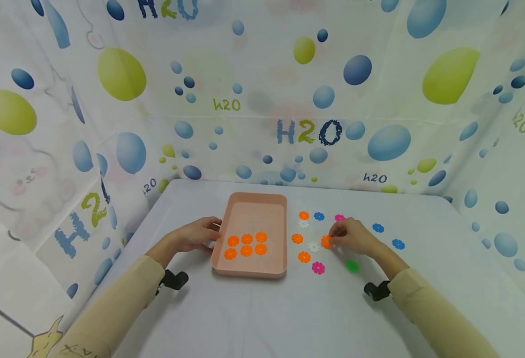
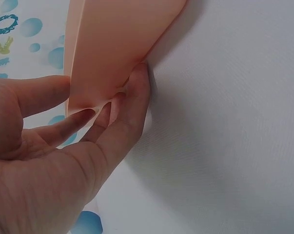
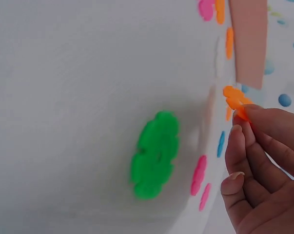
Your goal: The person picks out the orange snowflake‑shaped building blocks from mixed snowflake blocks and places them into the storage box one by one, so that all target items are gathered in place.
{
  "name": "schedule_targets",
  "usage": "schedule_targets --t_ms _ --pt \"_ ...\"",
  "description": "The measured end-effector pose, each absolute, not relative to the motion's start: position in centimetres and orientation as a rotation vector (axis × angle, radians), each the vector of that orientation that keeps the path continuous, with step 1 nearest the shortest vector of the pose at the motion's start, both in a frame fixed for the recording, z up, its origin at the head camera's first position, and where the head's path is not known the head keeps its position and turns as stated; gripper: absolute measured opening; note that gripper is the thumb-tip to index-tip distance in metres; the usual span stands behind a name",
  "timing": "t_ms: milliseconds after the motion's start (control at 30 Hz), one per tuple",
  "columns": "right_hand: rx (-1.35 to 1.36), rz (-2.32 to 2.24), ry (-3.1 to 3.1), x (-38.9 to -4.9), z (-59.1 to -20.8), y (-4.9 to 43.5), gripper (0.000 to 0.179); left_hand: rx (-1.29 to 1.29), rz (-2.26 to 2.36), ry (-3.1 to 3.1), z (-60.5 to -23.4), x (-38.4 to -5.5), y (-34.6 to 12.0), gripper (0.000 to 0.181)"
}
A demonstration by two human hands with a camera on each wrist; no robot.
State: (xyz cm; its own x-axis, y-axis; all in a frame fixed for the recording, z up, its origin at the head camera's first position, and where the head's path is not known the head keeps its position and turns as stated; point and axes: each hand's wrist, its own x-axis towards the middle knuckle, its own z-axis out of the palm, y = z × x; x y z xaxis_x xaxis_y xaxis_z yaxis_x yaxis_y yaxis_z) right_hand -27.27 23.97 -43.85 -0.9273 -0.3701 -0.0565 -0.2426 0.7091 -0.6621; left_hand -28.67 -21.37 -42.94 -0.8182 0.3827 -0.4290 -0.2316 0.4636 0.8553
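orange disc (image 3: 236,97), edge in pinch of right hand (image 1: 354,237)

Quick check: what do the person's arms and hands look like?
The left hand and right hand are ungloved. Worn: a long beige fabric left sleeve, a matching right sleeve, a small rounded black left wrist device and a similar right wrist device.

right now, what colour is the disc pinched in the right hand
The disc in the right hand is orange, clearest in the right wrist view.
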Motion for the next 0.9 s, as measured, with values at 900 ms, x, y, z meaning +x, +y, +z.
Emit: schedule_targets --t_ms 900 --pt "-0.707 -1.279 2.597 -27.8 -38.6 12.4 0.004 0.102 1.371 2.146 -42.7 -28.3 -21.2 0.052"
